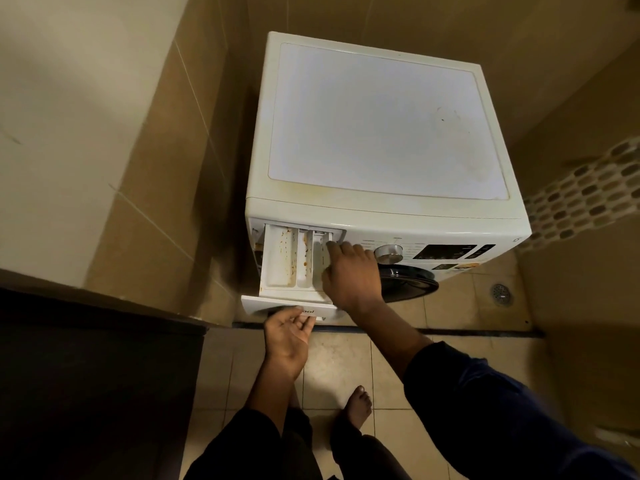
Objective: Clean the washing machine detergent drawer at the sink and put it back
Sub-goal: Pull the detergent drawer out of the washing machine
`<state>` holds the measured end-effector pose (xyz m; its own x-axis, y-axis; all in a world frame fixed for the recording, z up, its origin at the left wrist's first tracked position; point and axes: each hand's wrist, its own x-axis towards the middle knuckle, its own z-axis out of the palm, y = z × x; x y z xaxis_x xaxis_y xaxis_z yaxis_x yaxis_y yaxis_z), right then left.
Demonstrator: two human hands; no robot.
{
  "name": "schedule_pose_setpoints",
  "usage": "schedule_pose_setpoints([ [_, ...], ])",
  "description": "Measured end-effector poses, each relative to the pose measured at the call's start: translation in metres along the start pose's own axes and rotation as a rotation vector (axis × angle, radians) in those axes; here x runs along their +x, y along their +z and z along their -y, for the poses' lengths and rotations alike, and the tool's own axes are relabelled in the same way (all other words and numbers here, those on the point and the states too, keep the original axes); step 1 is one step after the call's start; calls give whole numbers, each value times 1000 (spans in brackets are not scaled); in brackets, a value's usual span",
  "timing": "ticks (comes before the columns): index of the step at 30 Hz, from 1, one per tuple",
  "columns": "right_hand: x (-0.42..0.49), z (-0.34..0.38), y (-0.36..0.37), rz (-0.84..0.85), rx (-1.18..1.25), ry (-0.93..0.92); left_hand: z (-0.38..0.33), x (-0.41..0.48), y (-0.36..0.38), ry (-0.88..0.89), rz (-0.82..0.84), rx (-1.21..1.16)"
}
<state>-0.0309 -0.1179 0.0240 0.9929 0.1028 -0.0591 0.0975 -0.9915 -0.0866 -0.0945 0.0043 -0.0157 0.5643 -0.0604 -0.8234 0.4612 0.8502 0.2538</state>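
A white front-loading washing machine [381, 126] stands in a tiled corner. Its detergent drawer [282, 261] is pulled far out at the upper left of the front, with rusty brown stains in its compartments. My left hand [289, 336] is palm up under the drawer's front panel [263, 303], fingers curled into the handle recess. My right hand [351, 275] reaches over the drawer's right compartment, its fingertips pressing down near the back of that compartment by the slot.
A control dial [389, 252] and dark display [446, 251] sit right of the drawer, above the dark round door [408, 282]. A beige wall and dark counter [86, 375] lie on the left. A floor drain [501, 293] is at right. My bare foot [356, 407] stands on floor tiles.
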Motion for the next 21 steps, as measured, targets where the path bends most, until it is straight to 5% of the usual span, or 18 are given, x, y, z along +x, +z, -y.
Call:
schedule_pose_setpoints([
  [6, 20, 14, 11, 289, 133, 107, -2, -1, 1, 37, 48, 91],
  [21, 54, 15, 18, 433, 173, 222, 5, 12, 5, 133, -140, 219],
])
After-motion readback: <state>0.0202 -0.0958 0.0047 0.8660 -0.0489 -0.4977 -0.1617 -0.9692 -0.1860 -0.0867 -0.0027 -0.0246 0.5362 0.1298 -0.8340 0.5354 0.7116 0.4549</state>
